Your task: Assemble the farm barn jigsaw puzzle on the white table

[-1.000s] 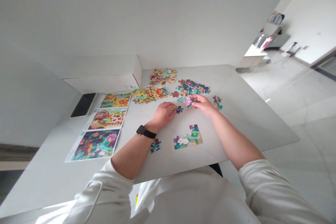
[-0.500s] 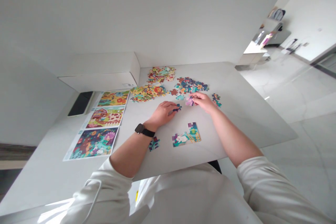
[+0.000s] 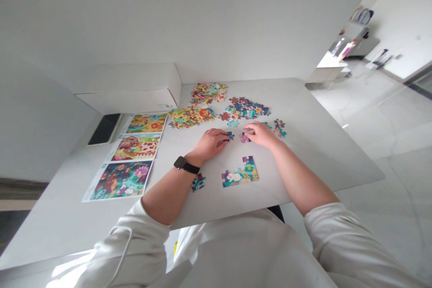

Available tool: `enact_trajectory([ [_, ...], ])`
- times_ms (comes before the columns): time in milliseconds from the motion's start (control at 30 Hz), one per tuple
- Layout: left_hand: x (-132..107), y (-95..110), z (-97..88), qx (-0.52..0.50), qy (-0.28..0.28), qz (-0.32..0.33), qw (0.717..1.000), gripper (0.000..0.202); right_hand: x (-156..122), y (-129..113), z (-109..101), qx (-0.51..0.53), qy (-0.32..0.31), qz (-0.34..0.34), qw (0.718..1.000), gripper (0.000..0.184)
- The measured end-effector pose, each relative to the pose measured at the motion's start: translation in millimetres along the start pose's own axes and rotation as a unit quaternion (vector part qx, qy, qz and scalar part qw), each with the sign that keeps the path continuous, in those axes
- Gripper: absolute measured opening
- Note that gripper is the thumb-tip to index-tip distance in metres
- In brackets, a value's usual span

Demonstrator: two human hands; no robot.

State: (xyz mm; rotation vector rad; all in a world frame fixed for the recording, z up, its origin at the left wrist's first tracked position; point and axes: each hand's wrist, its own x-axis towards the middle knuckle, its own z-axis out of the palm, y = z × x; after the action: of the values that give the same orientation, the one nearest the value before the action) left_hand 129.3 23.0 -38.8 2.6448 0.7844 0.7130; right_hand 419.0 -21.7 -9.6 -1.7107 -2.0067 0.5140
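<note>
My left hand [image 3: 209, 142], a black watch on its wrist, lies curled on the white table [image 3: 313, 144] with its fingertips pinching a small dark blue puzzle piece [image 3: 230, 135]. My right hand [image 3: 261, 134] rests just to the right, fingers closed on a pink and purple puzzle piece [image 3: 244, 137]. The two pieces lie close together, a small gap between them. In front of my hands sits a joined section of puzzle with a white rabbit [image 3: 240, 174]. A lone dark piece [image 3: 198, 183] lies by my left forearm.
Three heaps of loose pieces lie beyond my hands: yellow-orange [image 3: 191, 117], mixed pale [image 3: 208, 92] and blue-teal [image 3: 247, 108]. A few pieces [image 3: 279, 128] sit at the right. Three picture sheets [image 3: 135, 153], a white box [image 3: 131, 87] and a black phone [image 3: 104, 128] are at the left.
My right hand has lowered the pink piece toward the table and brought it nearer the blue piece in my left hand. The camera shifted slightly.
</note>
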Motion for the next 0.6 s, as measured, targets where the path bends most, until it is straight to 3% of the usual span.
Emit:
enact_trajectory([
  [200, 0, -1, -0.3, 0.018, 0.016, -0.022, 0.999, 0.024, -3, -1, -5, -0.015, -0.066, -0.071, 0.995, 0.039],
  [600, 0, -1, -1.9, 0.017, 0.05, -0.049, 0.997, 0.025, -7, -15, -10, -0.037, -0.115, -0.105, 0.987, 0.026],
])
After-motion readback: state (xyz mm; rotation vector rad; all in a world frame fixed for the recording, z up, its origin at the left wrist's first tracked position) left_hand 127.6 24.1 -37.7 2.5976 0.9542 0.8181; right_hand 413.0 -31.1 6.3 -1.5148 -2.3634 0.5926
